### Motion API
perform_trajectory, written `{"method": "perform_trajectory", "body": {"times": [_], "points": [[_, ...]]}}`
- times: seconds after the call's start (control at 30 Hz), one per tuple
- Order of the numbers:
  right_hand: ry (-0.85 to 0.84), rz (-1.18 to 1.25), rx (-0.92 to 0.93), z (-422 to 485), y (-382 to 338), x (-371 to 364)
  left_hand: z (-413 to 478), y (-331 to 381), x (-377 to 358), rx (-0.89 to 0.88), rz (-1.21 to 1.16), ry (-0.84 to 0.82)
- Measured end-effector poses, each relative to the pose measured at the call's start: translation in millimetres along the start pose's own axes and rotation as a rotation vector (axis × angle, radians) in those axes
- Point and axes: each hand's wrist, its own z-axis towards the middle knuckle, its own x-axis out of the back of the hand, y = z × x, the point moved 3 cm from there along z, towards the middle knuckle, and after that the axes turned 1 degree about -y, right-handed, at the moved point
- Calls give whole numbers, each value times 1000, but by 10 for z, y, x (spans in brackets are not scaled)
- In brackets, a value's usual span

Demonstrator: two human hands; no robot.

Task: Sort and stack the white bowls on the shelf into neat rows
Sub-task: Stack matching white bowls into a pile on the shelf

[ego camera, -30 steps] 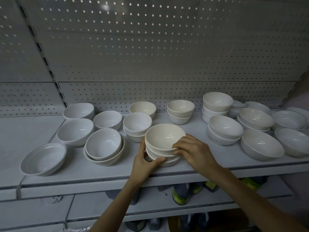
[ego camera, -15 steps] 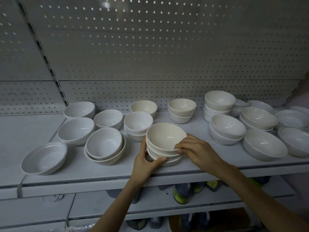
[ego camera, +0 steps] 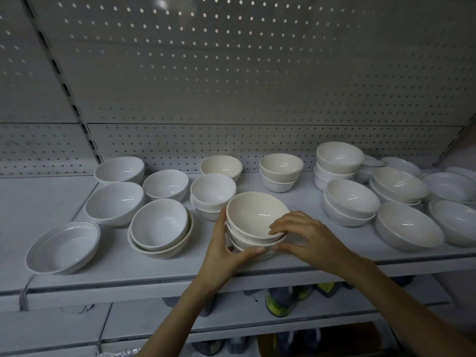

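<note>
At the front of the shelf (ego camera: 180,269), a little left of centre and close to its lip: stack of cream bowls (ego camera: 253,217), several deep, standing upright. Caught between the two hands, not off to one side of either.

Left grip (ego camera: 221,251) wrapped round the stack's left and near wall, thumb laid across the lower bowls, fingers curled behind. Right grip (ego camera: 309,240) arched in from the right, fingertips (ego camera: 274,231) pinching the rims of the upper bowls. Both clamped on the same stack, then, from opposite sides.

No long axis worth naming, being round; only the upright line of the stack to mind. Top bowl seemingly seated a touch askew, with lower rims peeking out on the right. Probably in the middle of being squared up. Equally near on both sides, so no reach needed ahead of a lift or a slide.

Open shelf to the right, up to the two-bowl pile (ego camera: 350,202). Tighter at the left rear: small stack (ego camera: 212,193) just beside the left fingers, perhaps touching, hard to tell. Nested pair (ego camera: 159,225) near on the left.

Best kept level and moved with the grips held opposite each other, to guard against the upper bowls sliding off. Elsewhere loose piles either side, rows not yet formed.
</note>
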Motion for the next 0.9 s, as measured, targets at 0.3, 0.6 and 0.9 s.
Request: {"method": "perform_trajectory", "body": {"times": [0.3,0.6,0.9], "points": [[-12,-127,37,17,10,-7,62,-38,-18,-15,-5,51],[-35,-81,-53,28,233,128,260,-26,-197,8,-1,14],[-130,-72,-121,154,604,364,601,14,-424,3,25,-13]]}}
